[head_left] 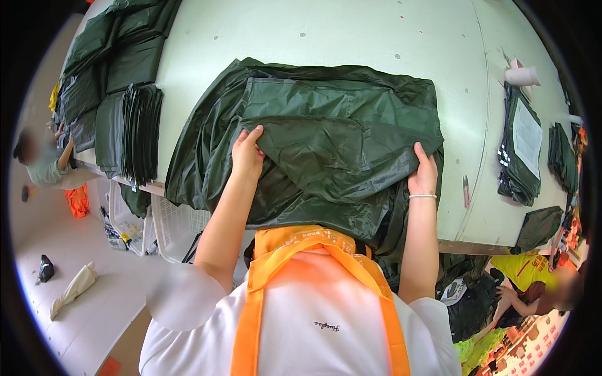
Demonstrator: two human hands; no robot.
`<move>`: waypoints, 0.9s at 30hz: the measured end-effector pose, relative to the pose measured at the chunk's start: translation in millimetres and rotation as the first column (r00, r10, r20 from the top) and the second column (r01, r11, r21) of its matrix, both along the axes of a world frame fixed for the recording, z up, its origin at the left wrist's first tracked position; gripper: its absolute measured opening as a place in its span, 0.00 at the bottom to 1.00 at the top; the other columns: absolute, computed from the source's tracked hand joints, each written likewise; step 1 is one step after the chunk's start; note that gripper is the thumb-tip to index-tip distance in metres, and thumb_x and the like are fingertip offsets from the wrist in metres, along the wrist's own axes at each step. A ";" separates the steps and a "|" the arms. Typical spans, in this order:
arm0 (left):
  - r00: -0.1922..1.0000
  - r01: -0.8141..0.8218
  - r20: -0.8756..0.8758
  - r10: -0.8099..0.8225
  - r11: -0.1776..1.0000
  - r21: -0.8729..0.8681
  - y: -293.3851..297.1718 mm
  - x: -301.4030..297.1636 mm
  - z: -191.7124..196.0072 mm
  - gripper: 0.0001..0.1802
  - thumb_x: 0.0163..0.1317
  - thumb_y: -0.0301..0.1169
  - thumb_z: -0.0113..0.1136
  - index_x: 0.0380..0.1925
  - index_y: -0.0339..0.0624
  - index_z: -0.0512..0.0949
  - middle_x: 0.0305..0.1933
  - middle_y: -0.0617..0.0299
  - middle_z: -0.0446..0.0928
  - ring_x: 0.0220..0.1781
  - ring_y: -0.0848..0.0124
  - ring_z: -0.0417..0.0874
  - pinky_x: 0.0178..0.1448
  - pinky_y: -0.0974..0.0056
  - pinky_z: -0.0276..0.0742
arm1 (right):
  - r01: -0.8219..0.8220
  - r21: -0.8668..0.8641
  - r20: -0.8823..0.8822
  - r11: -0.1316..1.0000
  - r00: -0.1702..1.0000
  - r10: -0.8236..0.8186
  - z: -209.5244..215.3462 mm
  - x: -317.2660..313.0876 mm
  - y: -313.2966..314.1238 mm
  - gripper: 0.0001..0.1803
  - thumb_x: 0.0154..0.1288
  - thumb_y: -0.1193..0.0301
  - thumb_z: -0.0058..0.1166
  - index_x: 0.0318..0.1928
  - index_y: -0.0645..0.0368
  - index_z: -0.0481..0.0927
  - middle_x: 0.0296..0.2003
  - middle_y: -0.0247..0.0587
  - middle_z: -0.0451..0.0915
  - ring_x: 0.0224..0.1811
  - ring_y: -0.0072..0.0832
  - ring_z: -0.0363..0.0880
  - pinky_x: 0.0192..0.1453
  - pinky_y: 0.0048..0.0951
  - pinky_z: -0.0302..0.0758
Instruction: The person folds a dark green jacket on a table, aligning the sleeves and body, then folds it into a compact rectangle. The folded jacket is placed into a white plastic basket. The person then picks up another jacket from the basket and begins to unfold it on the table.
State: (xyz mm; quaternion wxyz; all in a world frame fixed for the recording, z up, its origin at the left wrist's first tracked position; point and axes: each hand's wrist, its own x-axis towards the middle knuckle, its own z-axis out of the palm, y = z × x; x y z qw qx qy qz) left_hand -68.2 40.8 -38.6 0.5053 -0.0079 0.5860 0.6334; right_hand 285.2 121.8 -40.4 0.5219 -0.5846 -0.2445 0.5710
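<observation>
In front of me on the table lies a dark green, shiny coated-fabric garment (326, 150), in loose layers. Its upper layer is folded across, with a lighter green panel (313, 100) showing beyond the fold. My left hand (249, 153) is closed on the left part of this fold, thumb and forefinger pinching the cloth. At the right end of the fold, my right hand (424, 170) grips the edge with fingers pointing away from me; its grip is partly hidden by the cloth. The near side of the garment hangs over the table edge against my orange apron (251, 326).
Neat stacks of folded dark green pieces (128, 135) stand at the left. On the pale table (351, 31), right, lie a pen-like tool (466, 191), a paper-topped bundle (523, 147) and a white cup (522, 76). White plastic baskets (179, 229) sit below left. Other people work at both sides.
</observation>
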 end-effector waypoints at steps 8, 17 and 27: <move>0.134 0.720 -0.964 -0.231 0.691 -0.066 35.8 63.9 41.2 0.25 0.49 0.21 0.58 0.51 0.46 0.77 0.30 0.59 0.79 0.29 0.66 0.80 0.34 0.67 0.75 | -0.856 -0.040 0.892 0.516 0.202 0.405 45.0 -86.8 -19.0 0.29 0.44 0.80 0.54 0.52 0.51 0.76 0.36 0.44 0.73 0.36 0.44 0.76 0.40 0.37 0.76; -0.496 0.713 -0.804 -0.329 0.374 -0.593 22.2 63.7 -21.9 0.24 0.53 0.34 0.56 0.54 0.55 0.76 0.25 0.59 0.72 0.27 0.61 0.79 0.30 0.59 0.75 | -0.975 -0.107 0.940 0.197 -0.035 0.338 29.5 -65.8 -72.3 0.36 0.48 0.56 0.65 0.57 0.59 0.71 0.57 0.47 0.68 0.63 0.45 0.61 0.68 0.48 0.56; -0.246 0.818 -0.674 -0.697 0.225 -0.530 32.1 56.2 -34.7 0.22 0.67 0.48 0.43 0.50 0.53 0.79 0.36 0.51 0.78 0.33 0.61 0.81 0.38 0.62 0.76 | -0.954 0.089 0.927 0.287 0.184 0.326 -29.5 -76.8 -63.6 0.11 0.59 0.60 0.55 0.30 0.54 0.81 0.32 0.38 0.79 0.37 0.38 0.76 0.39 0.35 0.74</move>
